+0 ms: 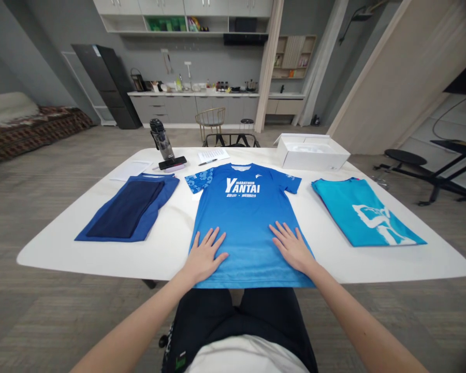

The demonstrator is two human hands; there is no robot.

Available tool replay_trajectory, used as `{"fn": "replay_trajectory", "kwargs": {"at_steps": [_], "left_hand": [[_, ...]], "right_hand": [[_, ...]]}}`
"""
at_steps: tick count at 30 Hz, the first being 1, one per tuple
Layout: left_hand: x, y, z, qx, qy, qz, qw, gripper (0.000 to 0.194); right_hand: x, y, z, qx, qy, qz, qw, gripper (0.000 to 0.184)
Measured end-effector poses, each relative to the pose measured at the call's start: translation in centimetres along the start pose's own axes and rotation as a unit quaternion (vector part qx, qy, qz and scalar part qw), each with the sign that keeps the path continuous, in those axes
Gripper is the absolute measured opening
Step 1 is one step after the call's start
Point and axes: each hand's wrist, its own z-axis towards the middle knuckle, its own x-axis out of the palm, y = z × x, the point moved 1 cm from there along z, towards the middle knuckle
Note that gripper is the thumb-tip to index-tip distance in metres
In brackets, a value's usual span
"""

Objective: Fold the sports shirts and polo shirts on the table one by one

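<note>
A blue T-shirt [248, 223] with white "Marathon Yantai" lettering lies spread face up on the white table [171, 254], its neck away from me and its hem at the near edge. My left hand [205, 255] rests flat on the lower left of the shirt, fingers spread. On the lower right side, my right hand [292, 246] also lies flat with its fingers apart. To the left are folded dark navy cloth [126, 210] and blue cloth [161, 210] beneath it. A folded turquoise garment [357, 217] with a white print lies at the right.
A handheld vacuum [163, 140] stands on the table's far left, near a phone [173, 162], a pen [207, 162] and a printed sheet [217, 154]. At the back right sits an open white box [312, 155]. Beyond the far edge are chairs [210, 118] and a kitchen counter [194, 95].
</note>
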Motion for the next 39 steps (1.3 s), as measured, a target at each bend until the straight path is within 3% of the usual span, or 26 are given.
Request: {"fn": "replay_trajectory", "kwargs": {"at_steps": [8,13,18,22,26,32,39], "left_hand": [[-1.0,0.4,-1.6,-0.004,0.002,-0.017,1.000,0.062],[-1.0,0.6,-1.9,0.016,0.013,-0.017,1.000,0.060],[-1.4,-1.3,0.9,0.007,-0.009,-0.009,1.000,0.061],[-1.2,-3.1,2.5,0.000,-0.006,-0.013,1.000,0.061],[-0.5,-3.4,1.0,-0.012,0.006,-0.012,1.000,0.063],[-0.4,-2.5,-1.7,-0.013,0.009,-0.003,1.000,0.062],[-0.8,-3.0,-2.5,-0.016,0.009,-0.004,1.000,0.063]], "right_hand": [[0.8,-3.1,-2.2,0.000,-0.039,-0.018,0.999,0.064],[0.6,-3.6,-3.0,0.000,-0.041,-0.027,0.999,0.064],[-0.4,-0.4,-0.8,-0.025,-0.047,-0.012,0.999,0.062],[-0.3,2.9,0.3,-0.044,-0.011,0.014,0.999,0.061],[0.2,3.6,-1.4,-0.034,-0.007,-0.008,0.999,0.062],[0.4,1.2,-5.1,-0.001,-0.011,-0.035,0.999,0.066],[0.4,0.1,-7.4,0.027,-0.025,-0.045,0.998,0.070]]}}
